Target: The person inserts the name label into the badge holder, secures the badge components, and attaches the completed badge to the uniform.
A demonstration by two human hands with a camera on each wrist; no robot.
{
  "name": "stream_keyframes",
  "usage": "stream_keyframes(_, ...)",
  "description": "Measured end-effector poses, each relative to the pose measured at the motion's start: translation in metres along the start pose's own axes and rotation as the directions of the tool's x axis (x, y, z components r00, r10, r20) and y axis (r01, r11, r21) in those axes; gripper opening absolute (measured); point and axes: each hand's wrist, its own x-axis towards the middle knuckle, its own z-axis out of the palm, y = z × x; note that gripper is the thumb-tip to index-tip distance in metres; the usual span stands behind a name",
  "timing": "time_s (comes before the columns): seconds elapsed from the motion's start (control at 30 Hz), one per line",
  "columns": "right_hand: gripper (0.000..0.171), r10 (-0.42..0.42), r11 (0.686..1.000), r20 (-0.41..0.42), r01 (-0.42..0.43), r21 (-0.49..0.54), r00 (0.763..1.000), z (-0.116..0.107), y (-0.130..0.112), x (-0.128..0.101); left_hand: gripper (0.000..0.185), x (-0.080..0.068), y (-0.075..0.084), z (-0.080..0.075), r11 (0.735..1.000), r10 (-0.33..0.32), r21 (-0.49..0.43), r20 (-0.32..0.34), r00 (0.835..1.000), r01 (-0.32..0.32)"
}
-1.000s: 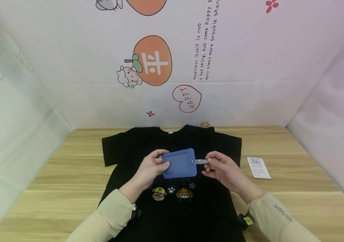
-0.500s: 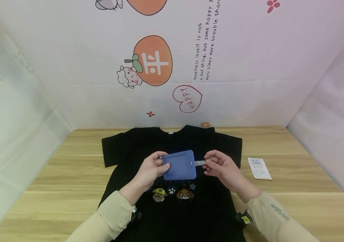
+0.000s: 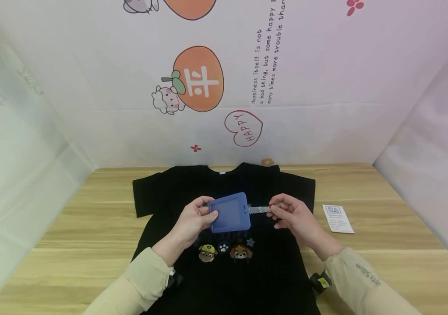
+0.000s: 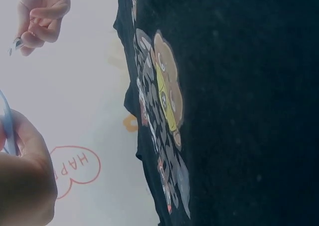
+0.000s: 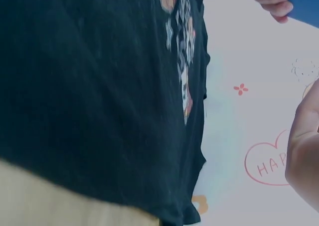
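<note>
A blue card holder is held up above a black T-shirt spread flat on the wooden table. My left hand grips the holder's left edge, thumb on its front. My right hand pinches the metal clip at the end of the holder's clear strap. In the left wrist view the right hand shows with the clip end, and the holder's edge lies against my left hand. The right wrist view catches a corner of the holder and the shirt's cartoon print.
A small white printed card lies on the table right of the shirt. White cloth walls with cartoon prints close in the back and both sides. Three cartoon dog patches mark the shirt's chest.
The holder has shifted slightly left and up, and my right hand has drawn a little to the right, stretching the strap out straighter.
</note>
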Motion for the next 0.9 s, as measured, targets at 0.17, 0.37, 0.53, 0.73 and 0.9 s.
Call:
stream_keyframes(0.17, 0.022, 0.082, 0.987, -0.041, -0.087, -0.133, 0.996, -0.013, -0.002, 0.003, 0.026, -0.002, 0.000, -0.005, 1.000, 0.010, 0.002, -0.003, 1.000, -0.010)
stream_keyframes(0.37, 0.044, 0.138, 0.952, -0.068, -0.151, -0.268, 0.988, -0.026, -0.005, 0.008, 0.027, -0.006, 0.002, -0.014, 1.000, -0.004, 0.000, -0.035, 0.999, 0.004)
stream_keyframes(0.53, 0.045, 0.146, 0.932, -0.057, -0.157, -0.327, 0.988, -0.032, -0.003, 0.016, 0.029, -0.010, 0.003, -0.022, 1.000, -0.021, -0.001, -0.056, 0.998, 0.021)
stream_keyframes(0.73, 0.045, 0.143, 0.913, 0.015, -0.126, -0.389, 0.990, -0.037, 0.004, 0.023, 0.031, -0.014, 0.004, -0.030, 1.000, -0.021, 0.004, -0.065, 0.998, 0.022)
stream_keyframes(0.9, 0.044, 0.169, 0.895, 0.080, -0.120, -0.429, 0.982, -0.037, 0.010, 0.027, 0.031, -0.017, 0.005, -0.034, 1.000, -0.020, 0.000, -0.067, 0.998, 0.020)
